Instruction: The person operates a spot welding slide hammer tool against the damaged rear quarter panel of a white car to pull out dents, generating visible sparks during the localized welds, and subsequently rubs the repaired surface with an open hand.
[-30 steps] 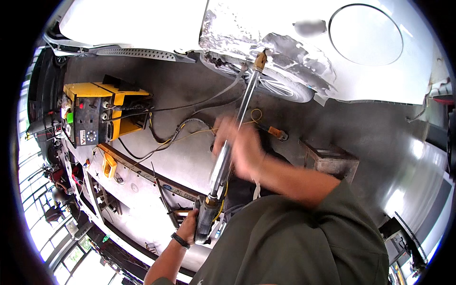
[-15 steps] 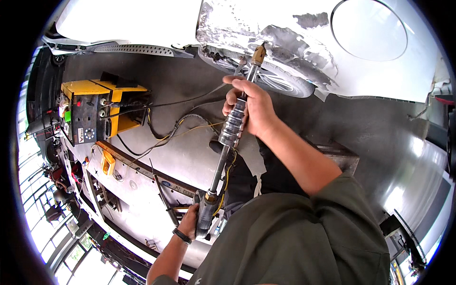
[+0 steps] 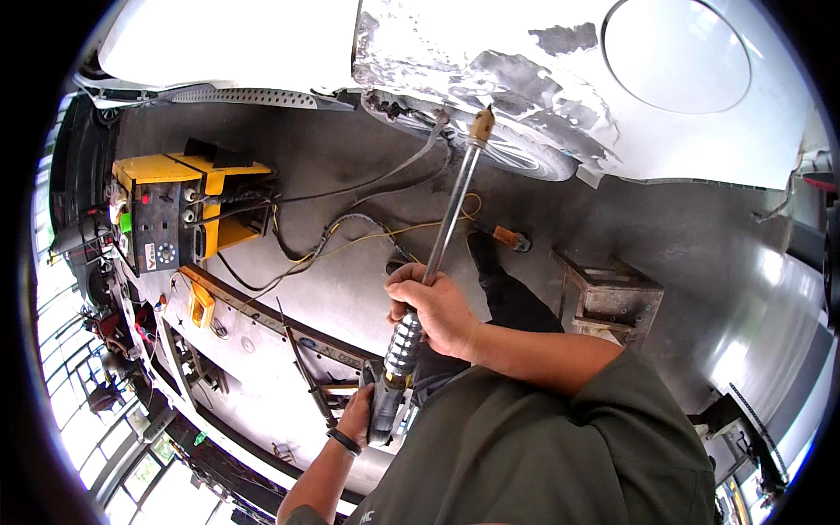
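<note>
A long slide-hammer dent puller slants from my lap up toward a white car's body panel. My left hand is wrapped round its dark grip at the near end. My right hand closes round the ribbed chrome sliding weight, at its upper end; the weight sits down against the grip. A brass-coloured tip ends the rod in front of the panel's lower edge. Whether it touches the panel I cannot tell. The panel shows bare grey, scraped patches above the wheel.
At the left stands a yellow and black welding machine, its cables running over the floor toward the wheel. A rusty metal stool is right of my leg. An orange-handled tool lies by my foot. A long metal beam crosses the left.
My right hand has slid the weight down the rod to the grip. The tip has dropped lower in view, away from the scraped patch. My left hand keeps its hold.
</note>
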Action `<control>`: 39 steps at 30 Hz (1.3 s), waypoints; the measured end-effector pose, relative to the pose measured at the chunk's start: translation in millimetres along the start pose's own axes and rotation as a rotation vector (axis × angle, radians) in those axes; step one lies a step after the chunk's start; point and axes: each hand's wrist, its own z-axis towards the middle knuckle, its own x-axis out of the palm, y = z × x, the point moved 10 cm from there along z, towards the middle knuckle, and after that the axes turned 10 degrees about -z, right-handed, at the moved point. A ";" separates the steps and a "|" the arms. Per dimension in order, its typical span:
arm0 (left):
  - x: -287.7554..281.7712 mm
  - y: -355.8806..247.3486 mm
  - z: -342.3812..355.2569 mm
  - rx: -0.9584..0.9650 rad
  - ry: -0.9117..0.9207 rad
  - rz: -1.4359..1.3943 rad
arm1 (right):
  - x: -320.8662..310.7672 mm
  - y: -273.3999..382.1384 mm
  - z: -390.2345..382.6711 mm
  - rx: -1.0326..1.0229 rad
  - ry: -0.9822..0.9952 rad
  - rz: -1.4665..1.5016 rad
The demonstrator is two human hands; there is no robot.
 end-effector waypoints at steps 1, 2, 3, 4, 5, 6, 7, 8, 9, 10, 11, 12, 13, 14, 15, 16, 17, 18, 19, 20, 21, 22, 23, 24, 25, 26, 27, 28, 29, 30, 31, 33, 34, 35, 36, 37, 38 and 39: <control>-1.9 6.1 0.9 0.002 0.011 -0.018 | 6.5 2.3 -0.1 0.000 0.037 -0.017; -3.6 10.2 2.0 0.003 0.022 -0.037 | 11.8 5.1 0.5 0.001 0.073 -0.034; -1.9 10.8 3.4 0.013 0.074 -0.065 | 11.3 8.3 3.0 0.000 0.074 -0.032; 3.5 7.3 0.8 0.012 0.072 -0.062 | 10.9 13.2 6.0 -0.017 0.084 -0.048; 7.4 2.9 -0.7 0.020 0.046 -0.045 | 11.1 15.9 7.2 -0.033 0.093 -0.066; 12.0 -1.4 -3.8 0.027 0.020 -0.027 | 10.1 13.7 7.8 -0.032 0.093 -0.064; 16.9 -4.0 -8.0 0.028 0.007 -0.039 | 8.0 14.3 9.6 -0.043 0.079 -0.042; 13.4 -2.4 -4.4 0.033 0.008 -0.041 | 6.2 15.2 10.9 -0.053 0.064 -0.021; 7.1 1.2 3.0 0.036 0.016 -0.031 | 7.3 16.0 10.8 -0.060 0.079 -0.015; 8.3 2.0 3.3 0.035 0.022 -0.023 | 7.3 16.2 9.9 -0.056 0.081 -0.017; 8.3 1.9 2.2 0.034 0.022 -0.027 | 8.6 16.2 8.9 -0.037 0.092 -0.004; 8.1 2.7 1.4 0.016 0.021 0.019 | 10.1 15.9 7.5 -0.019 0.102 0.008; 8.5 3.3 -0.1 -0.002 0.021 0.065 | 10.7 16.0 5.8 -0.016 0.103 0.007; 12.3 -1.2 -3.6 0.001 0.021 0.064 | 11.3 15.5 4.6 0.005 0.100 0.010; 20.2 2.1 -8.6 -0.077 0.054 -0.017 | 11.9 15.2 3.1 0.025 0.096 0.013; 27.5 4.8 -14.2 -0.153 0.088 -0.098 | 13.8 18.4 0.9 0.023 0.100 0.012; 30.7 0.9 -18.4 -0.148 0.088 -0.098 | 14.6 23.2 -1.7 0.009 0.095 0.014; 36.9 -0.2 -22.9 -0.166 0.116 -0.119 | 15.4 26.5 -2.8 -0.005 0.090 0.016; 40.4 0.7 -25.8 -0.187 0.143 -0.138 | 16.9 27.1 -2.2 -0.007 0.093 0.017; 38.8 0.9 -26.0 -0.184 0.143 -0.136 | 15.9 29.8 -0.5 -0.027 0.070 0.004; 32.1 0.3 -24.5 -0.165 0.102 -0.070 | 15.9 32.3 0.8 -0.037 0.059 -0.003; 24.5 2.9 -24.2 -0.148 0.059 -0.010 | 15.7 34.3 1.0 -0.043 0.049 -0.009; 24.2 6.8 -21.7 -0.233 0.139 0.014 | 15.6 37.3 0.3 -0.038 0.044 -0.003; 22.1 11.1 -22.5 -0.289 0.167 -0.001 | 15.3 38.5 -0.3 -0.033 0.039 0.004; 25.4 8.6 -25.4 -0.321 0.144 0.014 | 15.0 40.7 1.3 -0.056 0.045 -0.006; 29.2 8.2 -31.3 -0.353 0.120 0.028 | 15.1 41.6 0.1 -0.060 0.048 -0.008; 32.9 9.1 -35.2 -0.348 0.121 0.030 | 16.0 42.3 -1.6 -0.060 0.063 0.013; 36.9 2.8 -36.3 -0.286 0.110 0.022 | 16.9 45.1 -2.9 -0.065 0.074 0.035; 38.3 -4.2 -36.1 -0.224 0.100 0.014 | 16.4 50.4 -1.3 -0.067 0.066 0.022; 35.3 -4.0 -35.0 -0.220 0.103 0.022 | 17.1 57.1 0.7 -0.071 0.060 0.007; 25.0 -2.4 -32.6 -0.178 0.096 0.025 | 17.8 74.1 2.9 -0.051 0.037 -0.060; 20.8 -6.6 -35.5 -0.092 0.107 0.079 | 8.3 114.4 14.5 -0.048 -0.011 -0.137; 21.2 -6.9 -35.8 -0.097 0.105 0.080 | -1.5 135.8 26.3 -0.068 -0.030 -0.145; 26.1 -9.0 -35.2 -0.100 0.127 0.085 | -12.7 158.7 41.5 -0.145 0.017 -0.079; 28.5 -8.4 -36.0 -0.107 0.147 0.087 | -20.6 170.3 50.2 -0.219 0.065 -0.013; 27.4 -7.5 -39.3 -0.114 0.143 0.086 | -22.3 169.4 48.9 -0.264 0.037 0.027; 23.6 -8.4 -42.7 -0.104 0.109 0.069 | -15.6 155.4 44.8 -0.255 0.040 0.024; 19.7 -9.3 -45.6 -0.095 0.076 0.052 | -7.5 127.6 34.0 -0.200 0.025 -0.103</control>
